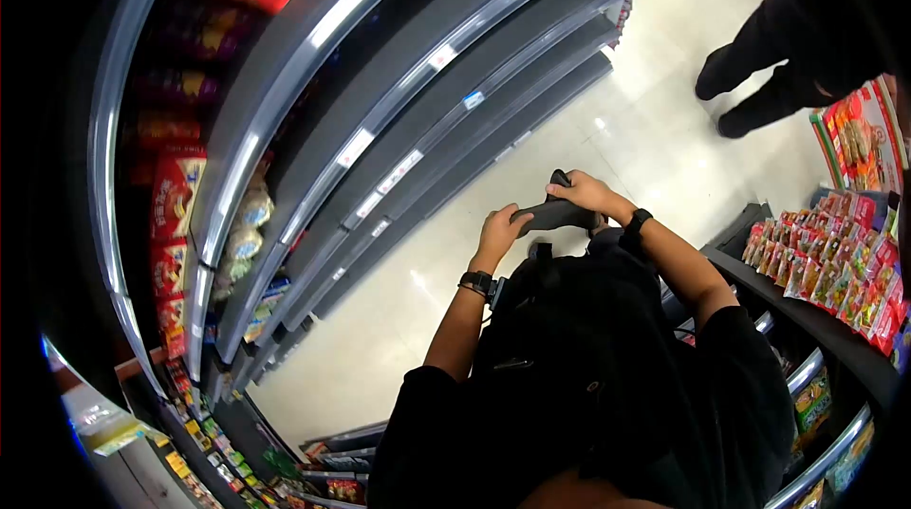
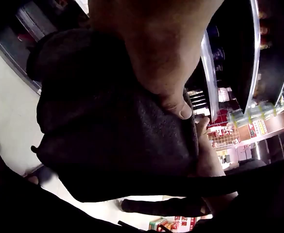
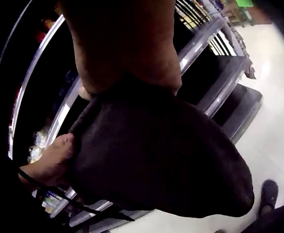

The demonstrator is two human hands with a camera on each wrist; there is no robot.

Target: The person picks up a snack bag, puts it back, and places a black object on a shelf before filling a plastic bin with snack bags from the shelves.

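A dark piece of cloth (image 1: 555,215) is stretched between both hands in front of the body. The left hand (image 1: 495,236) pinches its left end, thumb on top; in the left wrist view the left thumb (image 2: 173,99) presses on the dark cloth (image 2: 117,116). At the other end the right hand (image 1: 590,194) grips the cloth near its upper tip. In the right wrist view the cloth (image 3: 161,150) hangs below the right hand (image 3: 127,63), with the left hand (image 3: 52,158) at its left edge. The fingers behind the cloth are hidden.
Curved grey shelves (image 1: 408,82) run along the left, with red packages (image 1: 173,196) on some. Packaged snacks (image 1: 835,262) fill a rack at the right. A person in dark trousers (image 1: 759,73) stands at the upper right. Pale floor (image 1: 380,348) lies between the shelves and rack.
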